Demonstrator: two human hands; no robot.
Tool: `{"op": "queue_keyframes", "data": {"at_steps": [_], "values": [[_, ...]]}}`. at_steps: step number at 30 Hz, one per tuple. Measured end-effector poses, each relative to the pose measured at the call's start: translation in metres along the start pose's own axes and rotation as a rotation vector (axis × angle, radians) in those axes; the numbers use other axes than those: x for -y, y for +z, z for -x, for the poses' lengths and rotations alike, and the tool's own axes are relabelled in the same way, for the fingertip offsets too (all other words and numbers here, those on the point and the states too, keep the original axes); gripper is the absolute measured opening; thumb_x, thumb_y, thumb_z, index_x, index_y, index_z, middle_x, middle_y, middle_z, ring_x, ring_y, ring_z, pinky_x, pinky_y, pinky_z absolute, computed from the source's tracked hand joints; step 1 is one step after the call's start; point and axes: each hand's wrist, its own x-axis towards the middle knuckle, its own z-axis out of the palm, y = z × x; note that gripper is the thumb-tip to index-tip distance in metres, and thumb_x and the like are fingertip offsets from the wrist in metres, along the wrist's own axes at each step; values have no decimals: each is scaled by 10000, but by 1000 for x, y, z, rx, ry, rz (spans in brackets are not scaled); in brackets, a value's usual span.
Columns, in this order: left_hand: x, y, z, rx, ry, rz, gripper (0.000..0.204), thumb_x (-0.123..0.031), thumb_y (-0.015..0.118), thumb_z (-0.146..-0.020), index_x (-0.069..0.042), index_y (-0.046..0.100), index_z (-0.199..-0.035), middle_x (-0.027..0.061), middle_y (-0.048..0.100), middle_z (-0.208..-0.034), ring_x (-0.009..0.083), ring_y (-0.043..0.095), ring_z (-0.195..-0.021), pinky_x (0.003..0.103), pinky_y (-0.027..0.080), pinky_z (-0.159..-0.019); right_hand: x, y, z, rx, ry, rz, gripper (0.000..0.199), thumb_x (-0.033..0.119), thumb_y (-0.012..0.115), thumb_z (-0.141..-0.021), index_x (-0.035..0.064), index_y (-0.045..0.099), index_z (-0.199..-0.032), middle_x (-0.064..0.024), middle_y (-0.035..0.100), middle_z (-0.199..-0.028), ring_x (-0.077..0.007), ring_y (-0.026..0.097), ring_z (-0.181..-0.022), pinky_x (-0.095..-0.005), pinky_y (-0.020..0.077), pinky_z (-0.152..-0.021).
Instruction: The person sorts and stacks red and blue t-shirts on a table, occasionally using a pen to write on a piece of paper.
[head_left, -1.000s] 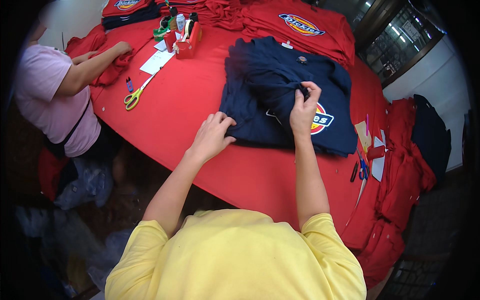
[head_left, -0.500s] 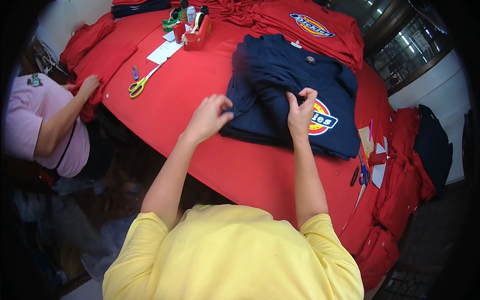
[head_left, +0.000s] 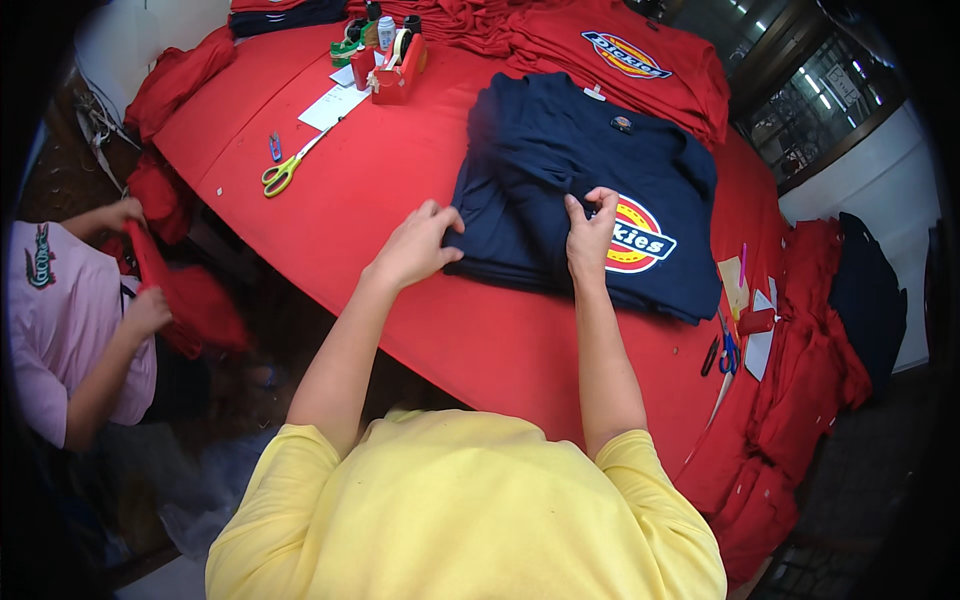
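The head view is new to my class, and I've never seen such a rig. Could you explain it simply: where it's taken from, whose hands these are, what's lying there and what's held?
There is no machine here. A camera worn on a person's head looks down, its fisheye lens bending straight edges. The bare left hand and right hand are the wearer's own. On the red-covered table lie navy shirts, yellow-handled scissors and a red tape dispenser. The left hand curls at the shirts' left edge; the right, fingers drawn together, is over the front. Whether either grips cloth is unclear. At left, a co-worker holds red cloth.
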Motion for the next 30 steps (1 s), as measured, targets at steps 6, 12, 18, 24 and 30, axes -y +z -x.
{"op": "queue_keyframes", "data": {"at_steps": [6,12,18,24,30], "values": [[4,3,-8,-11,65,-73,130,-118,696,-837,-36,617,-900,105,585,-921,276,622,-908,406,500,-762,-18,16,56,381,-591,480,152,108,658,-807,38,705,-933,-321,514,-1217,-426,540,-1014,-433,419,-950],[-17,-4,-14,-14,29,115,188,-131,705,-834,-42,604,-965,100,579,-898,274,615,-883,404,497,-775,-27,21,48,313,-195,335,233,178,727,-782,-8,672,-912,-236,595,-1001,-349,560,-948,-380,430,-886],[12,17,-2,-62,85,-108,288,-125,716,-818,-51,585,-1065,99,560,-1022,258,601,-874,387,506,-797,-20,2,31,136,-102,57,104,4,601,-871,23,541,-788,-65,571,-913,-209,514,-853,-300,414,-874],[19,15,-6,15,-61,-18,239,-117,711,-822,-41,603,-1022,129,570,-1011,316,610,-902,426,497,-824,3,22,76,350,-518,692,160,177,729,-770,63,726,-882,-354,455,-1271,-437,472,-1153,-467,369,-978],[25,18,-1,26,-86,-18,201,-145,717,-825,-3,612,-921,131,576,-959,294,608,-874,415,491,-793,-2,20,42,405,135,247,179,245,760,-766,76,701,-769,-267,515,-1244,-331,526,-1137,-377,384,-972]]}}
